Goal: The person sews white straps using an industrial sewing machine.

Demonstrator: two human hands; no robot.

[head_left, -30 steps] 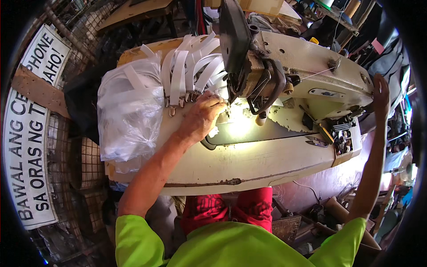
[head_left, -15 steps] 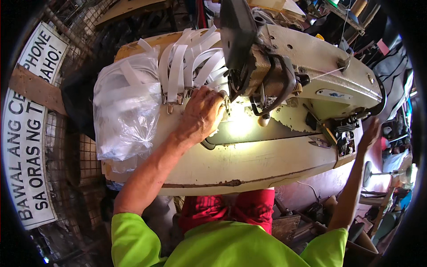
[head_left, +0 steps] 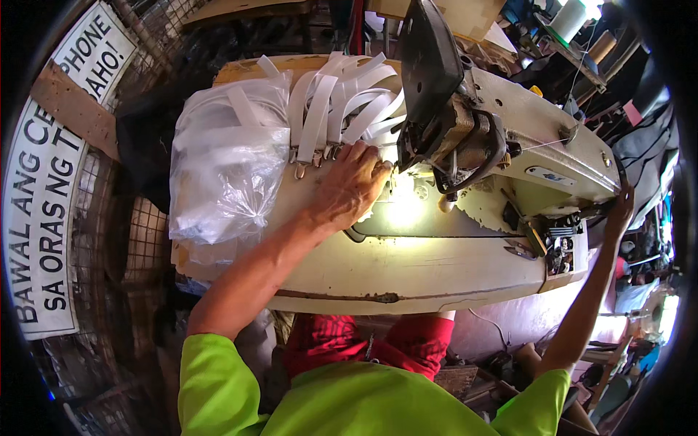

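My left hand [head_left: 355, 185] is closed at the needle area of a beige sewing machine [head_left: 556, 160], around a small piece hidden by my fingers. A lit spot glows just right of it. Beside that hand lie looped white straps [head_left: 316, 109] with metal clips [head_left: 299, 168]. A clear plastic bag [head_left: 218, 174] of white material rests left of them. At the machine's right end my right hand [head_left: 620, 207] has its fingers curled on the handwheel [head_left: 616, 174].
A parts tray [head_left: 561, 254] with small tools sits at the machine bed's right. Wire mesh and a white sign [head_left: 40, 218] stand at left. Thread cones [head_left: 571, 22] are at back right. The table edge [head_left: 385, 298] crosses above my legs.
My right hand dropped from the handwheel's upper rim, then rose back to its lower rim. My left hand stays at the needle area, fingers shifting slightly. The whole view has shifted.
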